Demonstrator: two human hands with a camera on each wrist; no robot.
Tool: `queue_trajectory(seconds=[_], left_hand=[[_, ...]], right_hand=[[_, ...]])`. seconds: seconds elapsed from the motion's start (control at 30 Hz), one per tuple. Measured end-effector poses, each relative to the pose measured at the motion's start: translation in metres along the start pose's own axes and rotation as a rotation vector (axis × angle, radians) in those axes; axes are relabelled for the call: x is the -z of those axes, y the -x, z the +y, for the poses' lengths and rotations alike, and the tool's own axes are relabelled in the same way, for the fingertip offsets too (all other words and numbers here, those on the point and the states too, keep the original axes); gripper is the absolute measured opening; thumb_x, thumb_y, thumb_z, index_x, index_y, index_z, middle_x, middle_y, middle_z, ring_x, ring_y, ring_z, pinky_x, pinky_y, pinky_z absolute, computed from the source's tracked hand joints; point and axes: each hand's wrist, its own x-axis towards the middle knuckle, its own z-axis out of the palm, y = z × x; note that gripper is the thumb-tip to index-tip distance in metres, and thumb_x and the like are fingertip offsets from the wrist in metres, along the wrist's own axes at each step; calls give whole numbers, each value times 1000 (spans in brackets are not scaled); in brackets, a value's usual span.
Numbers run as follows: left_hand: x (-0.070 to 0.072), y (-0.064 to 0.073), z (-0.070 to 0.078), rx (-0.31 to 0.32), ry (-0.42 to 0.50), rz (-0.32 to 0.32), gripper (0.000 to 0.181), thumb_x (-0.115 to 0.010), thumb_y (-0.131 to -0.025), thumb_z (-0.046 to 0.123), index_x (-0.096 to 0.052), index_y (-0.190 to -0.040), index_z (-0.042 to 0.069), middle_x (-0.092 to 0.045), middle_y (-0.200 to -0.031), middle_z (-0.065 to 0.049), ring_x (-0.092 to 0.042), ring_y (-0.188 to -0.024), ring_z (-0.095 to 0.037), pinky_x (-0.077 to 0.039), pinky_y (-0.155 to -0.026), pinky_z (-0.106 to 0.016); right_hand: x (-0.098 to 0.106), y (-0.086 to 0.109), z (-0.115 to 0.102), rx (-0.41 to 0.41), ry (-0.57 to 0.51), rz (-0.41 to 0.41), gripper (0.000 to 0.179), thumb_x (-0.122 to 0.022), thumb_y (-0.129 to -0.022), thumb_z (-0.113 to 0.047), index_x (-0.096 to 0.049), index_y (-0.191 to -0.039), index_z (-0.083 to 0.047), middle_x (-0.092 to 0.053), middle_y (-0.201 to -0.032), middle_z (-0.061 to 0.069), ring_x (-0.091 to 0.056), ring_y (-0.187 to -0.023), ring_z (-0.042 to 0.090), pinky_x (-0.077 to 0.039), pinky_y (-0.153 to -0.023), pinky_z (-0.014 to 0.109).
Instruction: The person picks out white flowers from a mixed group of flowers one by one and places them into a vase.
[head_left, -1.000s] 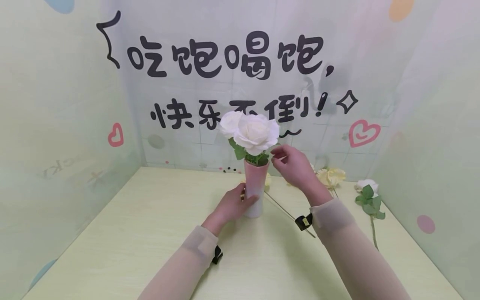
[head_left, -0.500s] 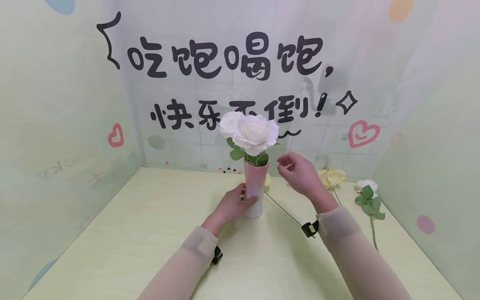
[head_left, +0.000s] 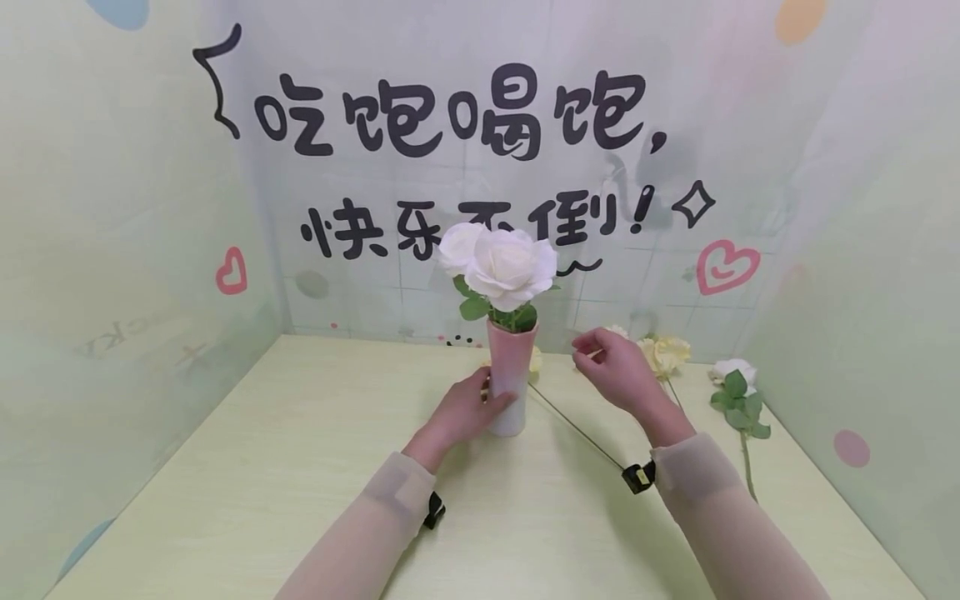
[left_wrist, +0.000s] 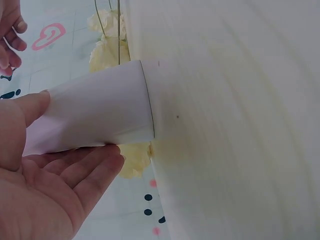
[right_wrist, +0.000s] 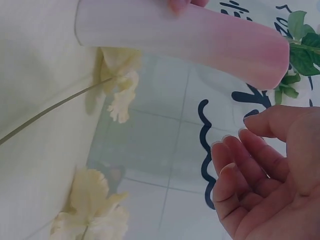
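Note:
A tall vase (head_left: pixel 513 354), pink at the top and fading to white below, stands upright on the table with white roses (head_left: pixel 512 268) and green leaves in its mouth. My left hand (head_left: pixel 463 407) grips its lower part from the left, thumb across the front and fingers behind. In the left wrist view the thumb and fingers of that hand (left_wrist: pixel 55 195) lie on both sides of the white base. To the right of the vase, apart from it, my right hand (head_left: pixel 618 368) hovers with fingers loosely bent and holds nothing; the right wrist view shows its palm (right_wrist: pixel 270 185).
Behind the vase lies a yellow flower (head_left: pixel 536 360), its thin stem reaching forward right. More yellow blooms (head_left: pixel 666 355) lie beyond my right hand. A white rose (head_left: pixel 737 373) with leaves lies near the right wall. A printed backdrop (head_left: pixel 420 50) rises behind the table.
My right hand has moved away from the roses, right and down, past the vase's rim. The left hand and vase stay in place.

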Motion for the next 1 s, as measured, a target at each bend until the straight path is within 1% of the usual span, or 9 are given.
queue_trajectory(seconds=[0.2, 0.43, 0.6, 0.7, 0.8, 1.0], left_hand=[[0, 0, 0, 0, 1, -1, 63, -66, -111, 38, -51, -157, -2, -64, -153, -25, -65, -140, -42, -57, -116, -57], [-1, 0, 1, 5, 5, 0, 62, -67, -110, 38, -51, -156, -1, -64, -154, -25, -65, -141, -42, -56, -116, -57], [-2, -1, 1, 3, 7, -6, 63, -66, -110, 38, -51, -157, -1, -64, -154, -25, -65, -141, -42, -56, -116, -57], [-2, -1, 2, 0, 8, -9, 63, -66, -111, 39, -50, -157, -1, -64, -154, -25, -65, -141, -42, -56, -116, -57], [-2, -2, 2, 3, 3, -6, 64, -66, -111, 40, -50, -158, -1, -64, -154, -25, -65, -141, -42, -56, -116, -57], [-3, -5, -3, 10, -11, -1, 65, -66, -110, 40, -50, -158, -1, -64, -154, -24, -65, -141, -41, -56, -116, -56]], right_hand=[[-6, 12, 16, 4, 18, 14, 29, -62, -108, -20, -73, -127, -2, -78, -118, 16, -74, -108, 33, -63, -91, 50], [-13, 23, 25, 1, 20, 19, 26, -64, -108, -19, -74, -125, -2, -78, -116, 15, -73, -106, 32, -62, -92, 52], [-13, 31, 33, -9, 26, 29, 24, -65, -108, -18, -73, -124, -3, -78, -117, 15, -73, -105, 31, -62, -91, 52], [-12, 34, 40, -11, 39, 42, 23, -65, -108, -19, -73, -124, -4, -78, -117, 15, -73, -105, 31, -62, -90, 50], [-9, 34, 47, -17, 49, 49, 25, -64, -109, -19, -73, -126, -2, -77, -119, 16, -73, -106, 33, -62, -91, 52], [5, 34, 65, -71, 79, 55, 33, -61, -110, -22, -70, -131, 2, -75, -125, 22, -73, -112, 39, -62, -95, 57]])
